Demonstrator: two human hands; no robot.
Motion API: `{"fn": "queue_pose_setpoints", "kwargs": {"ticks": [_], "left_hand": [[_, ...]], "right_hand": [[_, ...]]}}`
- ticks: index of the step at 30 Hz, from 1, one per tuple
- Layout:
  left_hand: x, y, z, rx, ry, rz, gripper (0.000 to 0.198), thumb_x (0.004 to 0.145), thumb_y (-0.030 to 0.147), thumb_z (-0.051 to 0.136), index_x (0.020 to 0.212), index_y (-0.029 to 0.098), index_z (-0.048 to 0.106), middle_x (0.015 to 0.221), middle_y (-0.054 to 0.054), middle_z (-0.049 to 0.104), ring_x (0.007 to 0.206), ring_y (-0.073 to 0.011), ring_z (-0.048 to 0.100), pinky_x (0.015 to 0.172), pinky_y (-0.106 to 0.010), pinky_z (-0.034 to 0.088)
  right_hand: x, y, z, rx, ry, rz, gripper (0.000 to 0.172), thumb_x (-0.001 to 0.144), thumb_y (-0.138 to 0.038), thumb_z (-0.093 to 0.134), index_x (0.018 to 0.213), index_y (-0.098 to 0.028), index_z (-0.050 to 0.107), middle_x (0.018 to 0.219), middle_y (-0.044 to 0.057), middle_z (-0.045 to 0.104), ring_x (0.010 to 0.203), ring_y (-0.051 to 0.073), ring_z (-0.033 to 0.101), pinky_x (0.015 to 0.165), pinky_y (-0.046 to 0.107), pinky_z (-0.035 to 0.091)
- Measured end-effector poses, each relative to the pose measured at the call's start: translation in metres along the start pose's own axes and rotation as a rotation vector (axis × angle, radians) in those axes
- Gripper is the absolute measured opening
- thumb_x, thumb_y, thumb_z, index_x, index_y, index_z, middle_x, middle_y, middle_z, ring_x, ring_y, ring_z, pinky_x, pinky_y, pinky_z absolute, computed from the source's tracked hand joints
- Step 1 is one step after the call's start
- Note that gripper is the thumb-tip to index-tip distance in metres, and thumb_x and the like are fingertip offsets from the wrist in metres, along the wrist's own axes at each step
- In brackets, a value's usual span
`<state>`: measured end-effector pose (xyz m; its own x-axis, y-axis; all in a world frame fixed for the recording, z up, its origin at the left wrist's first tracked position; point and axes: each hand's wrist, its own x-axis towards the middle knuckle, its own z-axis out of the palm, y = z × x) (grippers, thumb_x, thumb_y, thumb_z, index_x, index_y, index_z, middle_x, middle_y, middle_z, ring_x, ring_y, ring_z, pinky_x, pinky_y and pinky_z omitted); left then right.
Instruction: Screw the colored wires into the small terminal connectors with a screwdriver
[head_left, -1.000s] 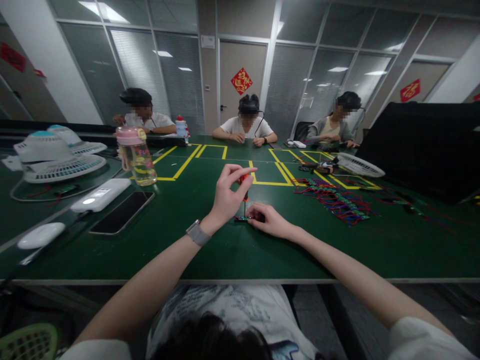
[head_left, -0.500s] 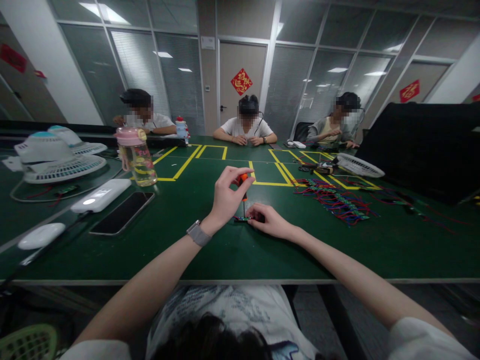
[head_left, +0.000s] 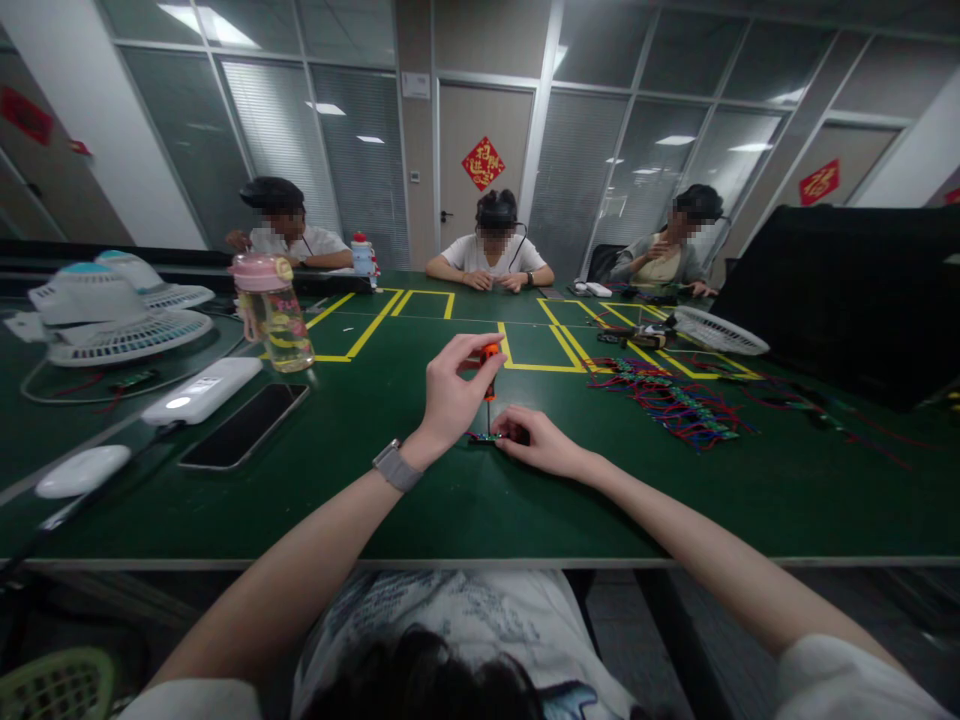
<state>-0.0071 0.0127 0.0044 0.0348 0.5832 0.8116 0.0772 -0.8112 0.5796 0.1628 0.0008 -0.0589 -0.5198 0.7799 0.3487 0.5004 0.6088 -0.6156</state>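
My left hand [head_left: 450, 392] pinches the orange handle of a small screwdriver [head_left: 488, 372], which stands upright with its tip on a small green circuit board [head_left: 485, 437] lying on the green table [head_left: 465, 500]. My right hand [head_left: 541, 441] rests on the table with its fingers curled against the board's right side, holding it down. A grey watch sits on my left wrist [head_left: 395, 466].
A pile of red and blue wired boards [head_left: 675, 405] lies to the right. To the left are a black phone [head_left: 244, 425], a white power bank [head_left: 202, 390], a pink-lidded bottle [head_left: 271, 312] and white fans [head_left: 120, 310]. Three people sit at the far side.
My left fingers have shifted slightly on the screwdriver handle, which stays upright on the board. My right hand has not moved. The person at the far right raised a hand.
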Motion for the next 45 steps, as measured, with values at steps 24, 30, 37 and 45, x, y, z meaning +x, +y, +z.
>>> {"fn": "queue_pose_setpoints", "kwargs": {"ticks": [24,30,37,45], "left_hand": [[-0.0001,-0.0038,-0.0015,-0.074,-0.067,-0.032,0.030,0.095,0.027,0.044,0.116,0.023,0.065,0.114,-0.007,0.061,0.098,-0.0153,0.063,0.083,-0.028,0.054],[-0.0011,-0.0031,0.0013,-0.129,-0.061,-0.078,0.027,0.090,0.027,0.056,0.114,0.019,0.065,0.112,-0.008,0.066,0.096,-0.0170,0.066,0.078,-0.027,0.056],[-0.0004,-0.0005,-0.0026,0.074,-0.006,0.027,0.018,0.087,0.028,0.060,0.101,0.023,0.071,0.100,-0.005,0.058,0.089,-0.0129,0.061,0.072,-0.021,0.053],[-0.0007,-0.0037,-0.0003,-0.110,-0.087,-0.074,0.032,0.093,0.027,0.051,0.122,0.021,0.061,0.111,-0.007,0.065,0.090,-0.0144,0.066,0.074,-0.025,0.057]], "right_hand": [[0.0000,0.0005,0.0005,-0.008,0.004,-0.005,0.010,0.080,-0.013,0.059,0.089,-0.016,0.061,0.077,0.000,0.056,0.064,0.011,0.050,0.061,0.024,0.042],[-0.0002,-0.0014,0.0002,-0.001,0.004,-0.001,0.009,0.080,-0.014,0.059,0.089,-0.016,0.061,0.078,0.000,0.056,0.064,0.011,0.050,0.061,0.024,0.042],[-0.0004,0.0022,0.0013,-0.001,0.011,-0.006,0.009,0.080,-0.014,0.060,0.089,-0.016,0.061,0.074,-0.001,0.055,0.064,0.011,0.050,0.061,0.024,0.042],[-0.0001,0.0028,0.0007,-0.004,0.004,-0.017,0.010,0.080,-0.015,0.060,0.089,-0.015,0.061,0.075,0.000,0.055,0.064,0.011,0.050,0.060,0.023,0.042]]}}
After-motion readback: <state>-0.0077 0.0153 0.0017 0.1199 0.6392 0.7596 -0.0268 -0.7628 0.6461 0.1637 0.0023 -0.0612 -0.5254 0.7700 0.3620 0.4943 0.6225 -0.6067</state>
